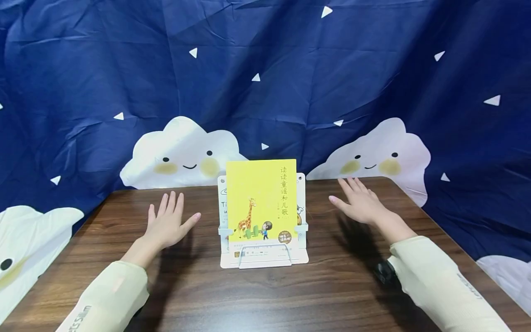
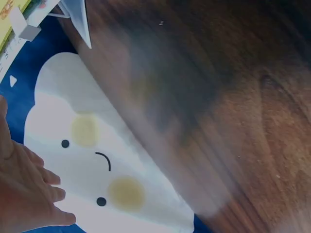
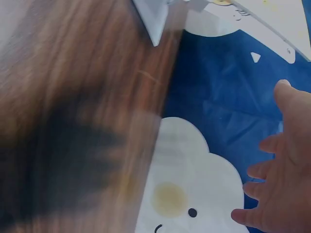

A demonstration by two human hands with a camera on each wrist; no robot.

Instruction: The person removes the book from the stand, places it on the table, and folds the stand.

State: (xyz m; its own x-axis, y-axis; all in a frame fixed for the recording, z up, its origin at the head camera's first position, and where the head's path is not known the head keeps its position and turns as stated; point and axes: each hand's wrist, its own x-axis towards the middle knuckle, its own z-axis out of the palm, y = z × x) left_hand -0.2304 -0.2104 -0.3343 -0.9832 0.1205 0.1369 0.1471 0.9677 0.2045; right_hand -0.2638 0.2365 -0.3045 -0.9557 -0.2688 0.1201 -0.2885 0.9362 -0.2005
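Note:
A yellow book [image 1: 261, 203] with a giraffe and a child on its cover stands upright on a white book stand [image 1: 304, 249] in the middle of the table. My left hand [image 1: 166, 226] is held above the table to the left of the stand, fingers spread and holding nothing. On the other side, my right hand [image 1: 362, 203] hovers with its fingers extended and its thumb toward the book. Both hands are apart from the book. Part of the stand [image 2: 73, 17] shows at the top of the left wrist view, and the stand [image 3: 153, 22] also shows in the right wrist view.
The dark wooden table [image 1: 265, 299] stretches toward me and to both sides. Behind it hangs a blue cloth [image 1: 265, 92] printed with white triangles and smiling clouds. Shadows of my hands fall on the tabletop.

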